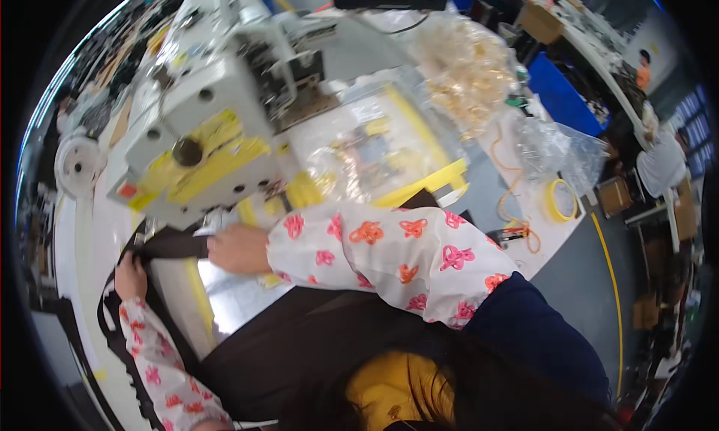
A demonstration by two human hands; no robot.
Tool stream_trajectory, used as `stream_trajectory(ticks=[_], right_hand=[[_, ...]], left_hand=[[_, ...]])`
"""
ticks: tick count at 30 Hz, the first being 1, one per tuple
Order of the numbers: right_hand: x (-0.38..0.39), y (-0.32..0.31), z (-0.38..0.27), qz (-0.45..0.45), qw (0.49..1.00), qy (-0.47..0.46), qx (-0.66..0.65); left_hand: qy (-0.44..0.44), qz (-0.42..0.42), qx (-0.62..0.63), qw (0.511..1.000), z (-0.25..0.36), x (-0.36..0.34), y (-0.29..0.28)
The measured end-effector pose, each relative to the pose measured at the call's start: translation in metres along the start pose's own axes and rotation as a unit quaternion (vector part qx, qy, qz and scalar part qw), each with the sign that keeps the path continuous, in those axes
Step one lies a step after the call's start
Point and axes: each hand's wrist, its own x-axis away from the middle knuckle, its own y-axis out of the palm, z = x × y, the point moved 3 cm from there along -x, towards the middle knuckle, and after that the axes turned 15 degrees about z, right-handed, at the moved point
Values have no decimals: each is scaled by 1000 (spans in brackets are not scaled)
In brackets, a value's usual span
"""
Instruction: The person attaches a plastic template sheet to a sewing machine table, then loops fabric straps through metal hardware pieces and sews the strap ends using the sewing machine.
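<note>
A black fabric strap (176,246) is stretched between my two hands, just in front of the sewing machine (196,143). My left hand (131,279) grips the strap's left end, fingers closed, where more black webbing hangs down beside my forearm. At the other end my right hand (240,250) pinches the strap, its back turned up and the fingertips partly hidden. Below my right sleeve a large piece of black cloth (292,341) spreads toward my body. Between the cloth and the machine shows a shiny, pale plate edged with yellow tape (240,296).
A clear plastic sheet with yellow tape edges (389,158) lies right of the machine. Farther right are scissors-like snips (513,234), a yellow tape roll (560,200), an orange cord (500,154) and clear plastic bags (554,154). A blue bin (562,98) and a seated person (660,167) are beyond.
</note>
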Motion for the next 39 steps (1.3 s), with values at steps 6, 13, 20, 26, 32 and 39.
stream_trajectory(ticks=[6, 13, 20, 26, 32, 39], right_hand=[[-4, -26, -1, -93, 990, 14, -106], [46, -125, 32, -366, 859, 235, -269], [56, -122, 30, -442, 810, 286, -258], [53, -138, 48, -380, 844, 268, -266], [45, -119, 56, -308, 898, 214, -229], [9, -113, 23, -232, 796, 335, -448]], left_hand=[[-229, -109, -118, 960, -71, 17, 25], [38, -29, 325, 944, 98, 8, -91], [169, -310, 483, 801, 216, 79, -122], [44, -174, 421, 889, 203, 77, -119], [144, -58, 20, 988, 125, 13, -119], [144, -266, 627, 718, 267, 27, -127]])
